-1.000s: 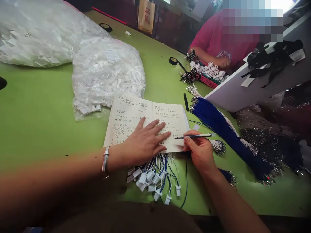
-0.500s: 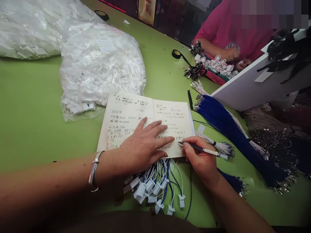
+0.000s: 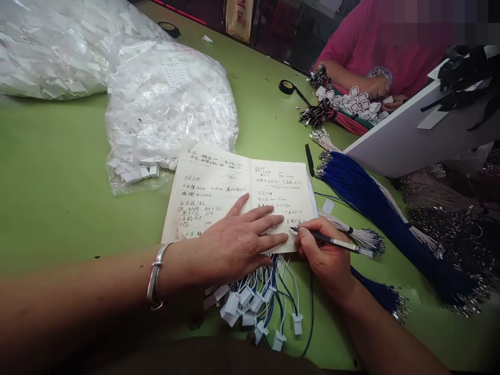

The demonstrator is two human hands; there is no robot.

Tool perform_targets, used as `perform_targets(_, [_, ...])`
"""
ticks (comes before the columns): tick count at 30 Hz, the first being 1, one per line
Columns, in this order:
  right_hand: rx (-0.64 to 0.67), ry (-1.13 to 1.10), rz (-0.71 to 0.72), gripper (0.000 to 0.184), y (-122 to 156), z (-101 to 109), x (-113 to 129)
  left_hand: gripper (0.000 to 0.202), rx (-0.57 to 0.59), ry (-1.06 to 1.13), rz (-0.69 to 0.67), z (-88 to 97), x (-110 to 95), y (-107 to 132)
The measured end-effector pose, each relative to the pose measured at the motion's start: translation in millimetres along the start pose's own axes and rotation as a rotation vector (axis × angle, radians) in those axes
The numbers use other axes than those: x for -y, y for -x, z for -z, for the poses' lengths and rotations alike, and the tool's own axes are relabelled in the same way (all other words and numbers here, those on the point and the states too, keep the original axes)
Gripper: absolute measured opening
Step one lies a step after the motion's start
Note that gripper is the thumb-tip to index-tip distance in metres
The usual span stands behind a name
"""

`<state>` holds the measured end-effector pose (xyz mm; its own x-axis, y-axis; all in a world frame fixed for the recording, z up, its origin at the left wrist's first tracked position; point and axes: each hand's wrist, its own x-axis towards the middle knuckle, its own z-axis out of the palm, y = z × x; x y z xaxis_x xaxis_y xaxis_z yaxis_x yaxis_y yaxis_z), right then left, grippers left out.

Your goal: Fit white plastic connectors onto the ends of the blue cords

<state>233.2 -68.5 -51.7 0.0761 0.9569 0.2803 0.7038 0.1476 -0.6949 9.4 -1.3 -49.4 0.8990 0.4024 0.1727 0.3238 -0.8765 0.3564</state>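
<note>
An open notebook (image 3: pixel 219 192) with handwritten lines lies on the green table (image 3: pixel 58 187). My left hand (image 3: pixel 238 239) rests flat on its lower pages, fingers spread, a silver bangle on the wrist. My right hand (image 3: pixel 324 255) grips a pen (image 3: pixel 332 240) whose tip touches the bottom of the right page. Just below the notebook lies a bunch of blue and white wires with white plastic connectors (image 3: pixel 258 302).
Two clear bags of white connectors (image 3: pixel 172 104) sit at the back left. Bundles of blue wires (image 3: pixel 367 198) and dark wires lie to the right beside a white board (image 3: pixel 406 135). Across the table a person in a pink shirt (image 3: pixel 367 47) handles connectors; black tape rolls (image 3: pixel 288 86) lie nearby.
My right hand turned the pen from lying level above the page to a writing grip, tip down on the right page. The left hand stays flat on the notebook.
</note>
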Motion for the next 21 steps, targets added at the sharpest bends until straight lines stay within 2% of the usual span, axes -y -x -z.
perform_targets(21, [-0.026, 0.097, 0.071, 0.006, -2.0, -2.5, 2.6, 0.041, 0.013, -0.001, 0.017, 2.3, -2.0, -0.7])
